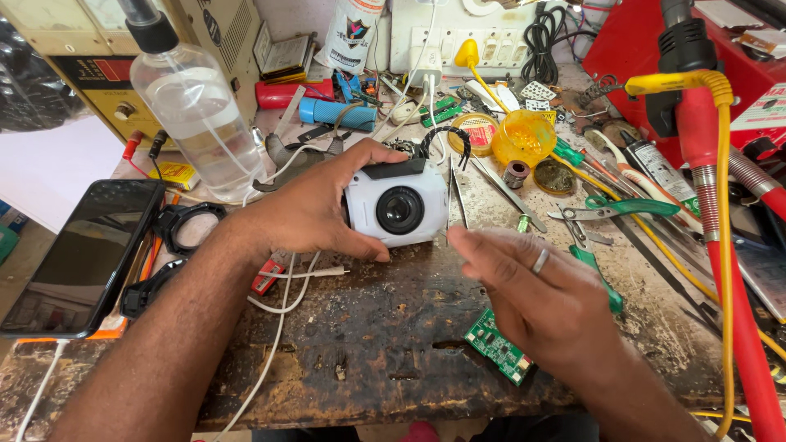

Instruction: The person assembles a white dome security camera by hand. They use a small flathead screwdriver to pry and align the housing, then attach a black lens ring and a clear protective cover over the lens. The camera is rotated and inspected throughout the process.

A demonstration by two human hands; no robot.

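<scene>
Left hand (315,209) grips a small white camera (399,206) from its left side, thumb under, fingers over the top — lens faces the viewer, long axis running left-right across the counter (377,344). Right hand (536,290) is open, holding nothing, fingers spread and slightly blurred, just beside the camera's lower right corner but apart from it. Camera sits up and left of the right hand. Tweezers (455,196) lie just right of the camera; green circuit board (499,348) near the right wrist.
</scene>
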